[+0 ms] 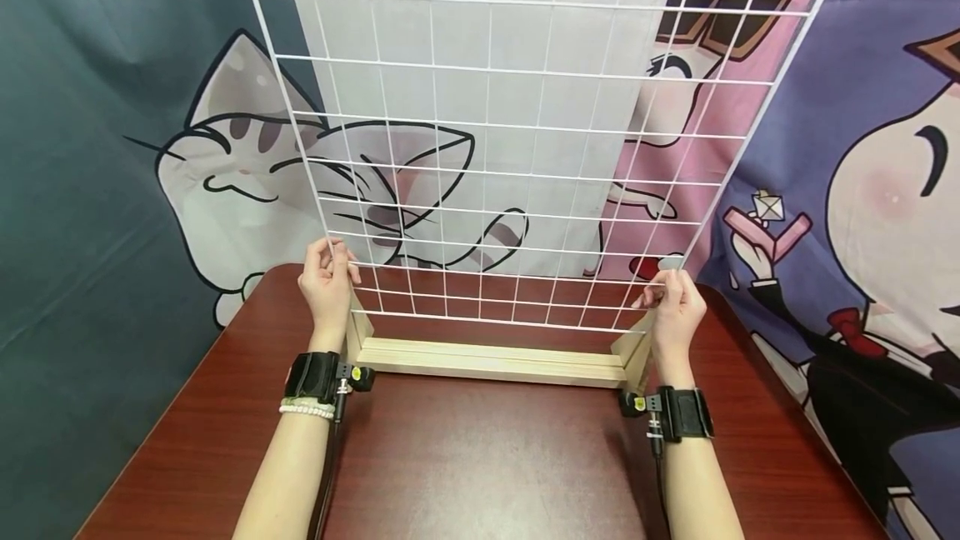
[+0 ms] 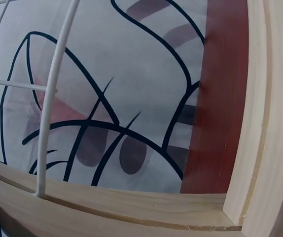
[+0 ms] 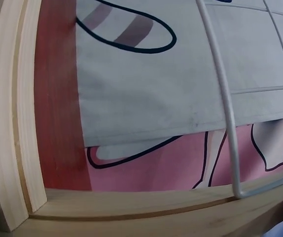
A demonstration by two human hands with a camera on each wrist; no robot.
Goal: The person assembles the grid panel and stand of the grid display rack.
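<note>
A white wire grid panel [image 1: 491, 69] stands upright over a pale wooden frame [image 1: 487, 362] on the table. My left hand [image 1: 327, 283] pinches the panel's left edge low down, and my right hand [image 1: 677, 307] grips the right edge at similar height. The bottom wire lies above the frame's grooved crosspiece, with a gap between. In the left wrist view, the grid's lower corner [image 2: 41, 190] meets the groove of the wooden side piece [image 2: 131, 205]. The opposite corner [image 3: 237, 191] sits at the other side piece's groove [image 3: 131, 215] in the right wrist view. Fingertips are mostly hidden there.
The dark red-brown wooden table [image 1: 480, 457] extends in front of the frame and to both sides. Behind it hangs a curtain [image 1: 90, 148] printed with cartoon cats and figures. Each wrist wears a black strap [image 1: 313, 377] with a small camera and a cable.
</note>
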